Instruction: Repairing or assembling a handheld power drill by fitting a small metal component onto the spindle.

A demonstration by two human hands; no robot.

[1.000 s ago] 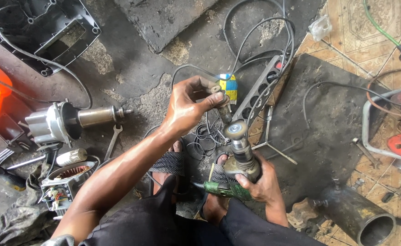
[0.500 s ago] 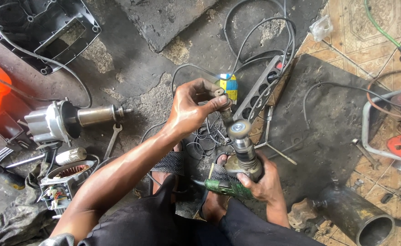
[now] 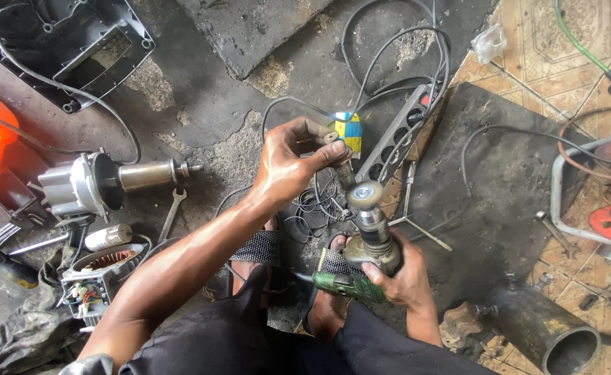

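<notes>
- Motor housing w/ shaft (image 3: 104,182), stator w/ copper windings (image 3: 100,267), spanner (image 3: 170,215) lie well left of the grinder, on stained concrete floor (image 3: 201,104).
- Left hand (image 3: 288,167) closed, pinching a small metal part (image 3: 329,135) just above grinder's wheel.
- Angle grinder (image 3: 368,239): green body, grey gear head, round wheel up, upright btwn sandalled feet; right hand (image 3: 399,278) wrapped round its body.
- Power strip (image 3: 395,135), cables crowd just behind grinder.
- Right of grinder: dark mat (image 3: 500,201), steel pipe (image 3: 541,326), patterned tiles.

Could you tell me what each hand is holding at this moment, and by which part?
The right hand grips the power tool around its body. The left hand pinches a small part between its fingertips; what it is cannot be told.
</notes>
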